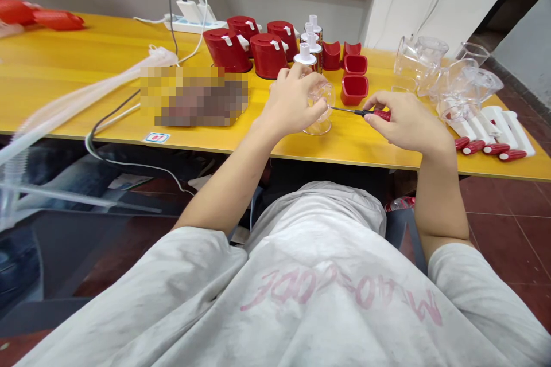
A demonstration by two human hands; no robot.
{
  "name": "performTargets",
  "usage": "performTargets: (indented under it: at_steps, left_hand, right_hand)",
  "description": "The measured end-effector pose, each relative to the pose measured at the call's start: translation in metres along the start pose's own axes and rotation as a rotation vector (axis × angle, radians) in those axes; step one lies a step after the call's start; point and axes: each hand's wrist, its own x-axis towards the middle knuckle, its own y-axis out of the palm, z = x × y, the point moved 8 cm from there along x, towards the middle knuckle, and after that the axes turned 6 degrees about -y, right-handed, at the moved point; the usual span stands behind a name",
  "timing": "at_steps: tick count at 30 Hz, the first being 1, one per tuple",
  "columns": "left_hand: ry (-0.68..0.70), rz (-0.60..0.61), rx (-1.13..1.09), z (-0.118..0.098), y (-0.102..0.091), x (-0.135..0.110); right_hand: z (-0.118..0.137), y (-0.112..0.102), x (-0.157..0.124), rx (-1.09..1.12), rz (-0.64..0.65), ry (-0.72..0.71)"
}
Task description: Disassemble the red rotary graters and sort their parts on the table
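Observation:
My left hand (293, 100) is wrapped round a clear plastic cup (322, 109) lying on its side on the yellow table (86, 63). My right hand (407, 123) grips a screwdriver (365, 113) with a red and black handle. Its thin metal shaft points left, with the tip at the cup's side. Both hands hover just above the table's front edge.
Behind the hands stand red motor housings (269, 54), white-capped parts (306, 53) and small red cups (354, 89). Clear cups (456, 77) pile at the right, with white and red handles (495, 137) beside them. A power strip (193, 23) and cables lie at the back left.

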Motion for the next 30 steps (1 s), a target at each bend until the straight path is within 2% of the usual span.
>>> performTargets:
  at_steps: [10,20,30]
  left_hand:
    - [-0.004,0.003,0.010,-0.001,0.000,0.000]
    - [-0.008,0.015,0.003,-0.001,0.000,0.000]
    - [-0.015,0.017,-0.013,-0.001,-0.001,0.000]
  right_hand:
    - [-0.005,0.000,0.000,0.018,0.011,0.034]
    - [-0.007,0.006,0.000,0.030,0.021,-0.018]
    - [0.000,0.015,0.000,-0.181,0.239,0.093]
